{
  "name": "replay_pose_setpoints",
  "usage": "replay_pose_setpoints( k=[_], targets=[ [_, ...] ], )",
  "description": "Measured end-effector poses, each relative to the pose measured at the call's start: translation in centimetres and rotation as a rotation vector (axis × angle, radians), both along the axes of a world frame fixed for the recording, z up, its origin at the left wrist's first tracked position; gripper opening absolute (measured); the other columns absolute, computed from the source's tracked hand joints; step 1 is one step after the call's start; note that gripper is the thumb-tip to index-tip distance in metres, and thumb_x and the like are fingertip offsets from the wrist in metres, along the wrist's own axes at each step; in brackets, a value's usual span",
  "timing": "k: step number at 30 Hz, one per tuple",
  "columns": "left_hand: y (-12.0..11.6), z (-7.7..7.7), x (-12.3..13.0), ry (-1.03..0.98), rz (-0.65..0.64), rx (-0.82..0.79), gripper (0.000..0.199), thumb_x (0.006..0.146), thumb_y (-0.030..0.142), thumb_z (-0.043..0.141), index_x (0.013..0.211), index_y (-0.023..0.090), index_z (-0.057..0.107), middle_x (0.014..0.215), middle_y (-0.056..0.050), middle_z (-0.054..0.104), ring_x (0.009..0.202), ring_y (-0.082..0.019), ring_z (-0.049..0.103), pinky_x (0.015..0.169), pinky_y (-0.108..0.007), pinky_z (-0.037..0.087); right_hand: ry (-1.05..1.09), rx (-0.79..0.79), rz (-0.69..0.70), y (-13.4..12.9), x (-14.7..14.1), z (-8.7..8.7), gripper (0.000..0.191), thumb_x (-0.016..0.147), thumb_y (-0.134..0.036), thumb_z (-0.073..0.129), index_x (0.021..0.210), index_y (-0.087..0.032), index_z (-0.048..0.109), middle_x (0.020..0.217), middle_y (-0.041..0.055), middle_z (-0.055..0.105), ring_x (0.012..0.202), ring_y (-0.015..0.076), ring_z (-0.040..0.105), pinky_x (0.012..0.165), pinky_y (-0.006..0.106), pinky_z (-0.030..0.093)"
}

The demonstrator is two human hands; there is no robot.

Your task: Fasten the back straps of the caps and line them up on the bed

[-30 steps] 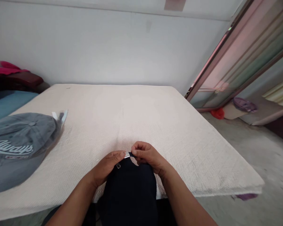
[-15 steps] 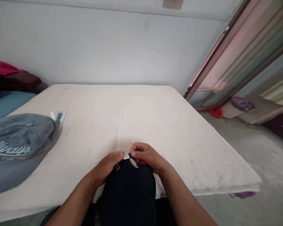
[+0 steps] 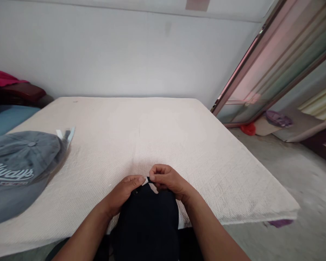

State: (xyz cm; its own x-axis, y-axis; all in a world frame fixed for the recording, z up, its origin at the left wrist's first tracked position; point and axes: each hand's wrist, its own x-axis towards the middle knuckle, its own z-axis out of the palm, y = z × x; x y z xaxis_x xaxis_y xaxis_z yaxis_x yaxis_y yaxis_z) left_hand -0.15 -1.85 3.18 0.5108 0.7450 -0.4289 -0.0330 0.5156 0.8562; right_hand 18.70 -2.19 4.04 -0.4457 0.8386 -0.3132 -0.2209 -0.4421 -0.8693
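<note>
A dark navy cap [image 3: 149, 221] lies at the near edge of the table, between my forearms, its strap opening facing away from me. My left hand [image 3: 126, 190] pinches the left part of the cap's back strap, where a small pale piece [image 3: 145, 181] shows beside the thumb. Just to the right, my right hand [image 3: 167, 181] grips the black strap end between thumb and curled fingers. The two thumbs are a short way apart. Light table cover shows through the gap under the strap.
On the left of the cream-covered table [image 3: 163, 127] lies a grey cap [image 3: 24, 156] with white lettering, in clear plastic. A white wall [image 3: 97, 54] stands behind. A blue surface [image 3: 11, 117] is at far left, a glass sliding door [image 3: 266, 65] at right.
The pale piece at my left thumb has tilted, and the metal buckle below it is harder to see. Both hands keep their grip in nearly the same place.
</note>
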Motion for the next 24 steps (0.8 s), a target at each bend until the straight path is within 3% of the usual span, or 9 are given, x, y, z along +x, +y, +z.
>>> replay_pose_setpoints(
  k=[3, 5, 8, 11, 14, 19, 24],
  targets=[
    [-0.1, 0.0, 0.2, -0.034, 0.047, -0.033, 0.029, 0.078, 0.037, 0.063, 0.061, 0.015, 0.055, 0.054, 0.004, 0.047, 0.048, -0.007, 0.037, 0.047, -0.019, 0.03, 0.004, -0.004, 0.002, 0.0, 0.0, 0.0, 0.013, 0.071, -0.023, 0.066, 0.071, -0.015, 0.056, 0.053, -0.0073, 0.042, 0.045, 0.0037, 0.031, 0.044, 0.019, 0.023],
    [-0.1, 0.0, 0.2, -0.062, 0.147, -0.078, 0.026, 0.076, 0.034, 0.065, 0.062, 0.014, 0.058, 0.054, 0.003, 0.052, 0.048, -0.008, 0.042, 0.048, -0.019, 0.034, 0.005, 0.001, -0.008, -0.1, 0.0, -0.1, 0.014, 0.073, -0.025, 0.066, 0.073, -0.015, 0.057, 0.056, -0.0059, 0.045, 0.047, 0.0038, 0.033, 0.045, 0.019, 0.023],
    [0.3, 0.4, -0.2, -0.137, 0.296, -0.277, 0.023, 0.076, 0.036, 0.065, 0.068, 0.014, 0.064, 0.059, -0.002, 0.061, 0.052, -0.012, 0.054, 0.053, -0.024, 0.044, 0.019, -0.001, -0.027, -0.3, 0.1, -0.1, 0.018, 0.077, -0.032, 0.065, 0.077, -0.014, 0.059, 0.064, -0.0032, 0.05, 0.053, 0.005, 0.04, 0.048, 0.019, 0.028],
    [1.0, 1.0, -0.6, -0.305, 0.345, -0.474, 0.027, 0.077, 0.04, 0.061, 0.067, 0.016, 0.065, 0.059, -0.004, 0.064, 0.054, -0.018, 0.06, 0.057, -0.031, 0.05, 0.06, -0.039, 0.005, -0.5, 0.4, -0.1, 0.023, 0.078, -0.037, 0.064, 0.079, -0.014, 0.061, 0.07, -0.0012, 0.053, 0.057, 0.0066, 0.045, 0.051, 0.02, 0.032],
    [1.4, 1.7, -0.7, -0.432, 0.354, -0.506, 0.028, 0.079, 0.044, 0.058, 0.069, 0.018, 0.066, 0.059, -0.003, 0.065, 0.061, -0.021, 0.064, 0.064, -0.034, 0.053, 0.125, -0.083, -0.009, -0.4, 0.8, -0.2, 0.022, 0.076, -0.034, 0.067, 0.08, -0.014, 0.061, 0.07, -0.0012, 0.055, 0.057, 0.0064, 0.047, 0.052, 0.02, 0.033],
    [0.8, 2.0, -0.4, -0.458, 0.248, -0.586, 0.041, 0.082, 0.05, 0.052, 0.09, 0.014, 0.07, 0.068, -0.007, 0.069, 0.071, -0.022, 0.066, 0.072, -0.034, 0.052, 0.207, -0.12, -0.346, 0.5, 1.6, -0.7, 0.02, 0.069, -0.027, 0.072, 0.083, -0.017, 0.062, 0.075, 0.0, 0.062, 0.061, 0.0087, 0.055, 0.06, 0.022, 0.041],
    [0.0, 1.3, -0.1, -0.444, 0.211, -0.679, 0.038, 0.086, 0.042, 0.05, 0.077, 0.011, 0.07, 0.06, -0.004, 0.067, 0.056, -0.015, 0.062, 0.062, -0.025, 0.051, 0.232, -0.11, -0.595, 1.4, 2.1, -1.3, 0.017, 0.067, -0.028, 0.072, 0.079, -0.018, 0.064, 0.074, 0.0015, 0.064, 0.065, 0.0127, 0.056, 0.066, 0.028, 0.045]
  ],
)
